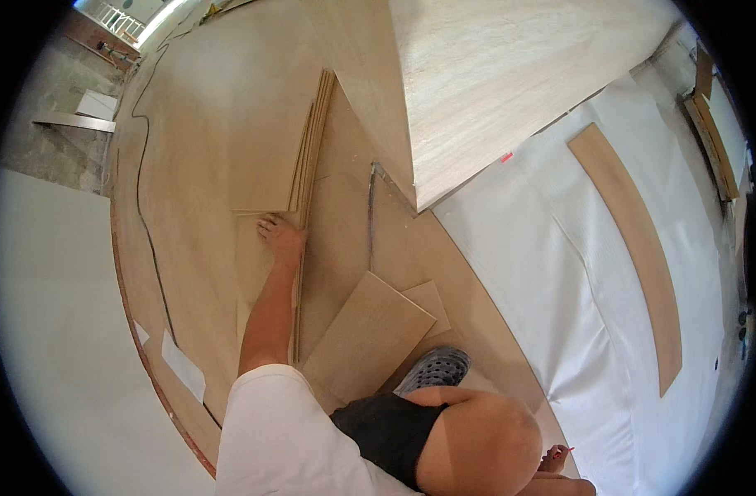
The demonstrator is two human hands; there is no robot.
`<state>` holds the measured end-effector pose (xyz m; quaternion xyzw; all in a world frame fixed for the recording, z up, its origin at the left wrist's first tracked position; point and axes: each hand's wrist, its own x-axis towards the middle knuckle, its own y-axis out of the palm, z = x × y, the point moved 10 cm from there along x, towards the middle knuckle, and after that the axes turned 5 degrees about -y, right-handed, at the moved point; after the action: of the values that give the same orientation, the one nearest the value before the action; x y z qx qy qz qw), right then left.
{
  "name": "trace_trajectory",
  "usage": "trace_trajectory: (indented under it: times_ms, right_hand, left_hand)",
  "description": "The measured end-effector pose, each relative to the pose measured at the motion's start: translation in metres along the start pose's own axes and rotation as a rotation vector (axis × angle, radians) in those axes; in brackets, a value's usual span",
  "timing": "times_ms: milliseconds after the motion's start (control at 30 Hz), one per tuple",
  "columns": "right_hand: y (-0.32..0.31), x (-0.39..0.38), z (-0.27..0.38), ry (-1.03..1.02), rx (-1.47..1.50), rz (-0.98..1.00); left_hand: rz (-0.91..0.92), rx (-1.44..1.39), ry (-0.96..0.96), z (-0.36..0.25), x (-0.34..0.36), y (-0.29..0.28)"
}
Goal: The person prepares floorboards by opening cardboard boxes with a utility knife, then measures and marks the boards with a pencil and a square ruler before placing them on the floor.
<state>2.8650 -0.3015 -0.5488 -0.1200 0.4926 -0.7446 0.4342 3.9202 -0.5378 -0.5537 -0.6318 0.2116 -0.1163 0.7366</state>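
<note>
An interior under renovation or a carpentry work site, seen from above. Thin plywood sheets (229,124) cover most of the floor, with a stack of cut veneer boards (308,140) lying on them and loose offcut panels (370,335) nearby. A large pale wood-grain slab (510,74) rises at the upper right. White protective plastic sheeting (560,273) is spread over the floor to the right, with a long curved wooden strip (634,240) lying on it. A black cable (142,215) trails across the plywood. Bare grey concrete floor (51,116) shows at the upper left, beside a plain white wall panel (55,347).
</note>
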Motion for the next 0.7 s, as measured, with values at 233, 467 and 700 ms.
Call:
trace_trajectory:
  times_ms: [233, 467, 700]
  right_hand:
    - [0.039, 0.001, -0.012, 0.137, 0.273, 0.056]
    - [0.062, 0.003, -0.023, 0.196, 0.282, 0.160]
    - [0.064, 0.024, -0.034, 0.088, 0.287, 0.219]
  left_hand:
    - [-0.079, 0.220, 0.145, -0.031, -0.032, 0.004]
    - [0.035, 0.234, 0.110, 0.027, -0.035, 0.031]
    - [0.332, -0.135, 0.215, 0.044, -0.088, -0.040]
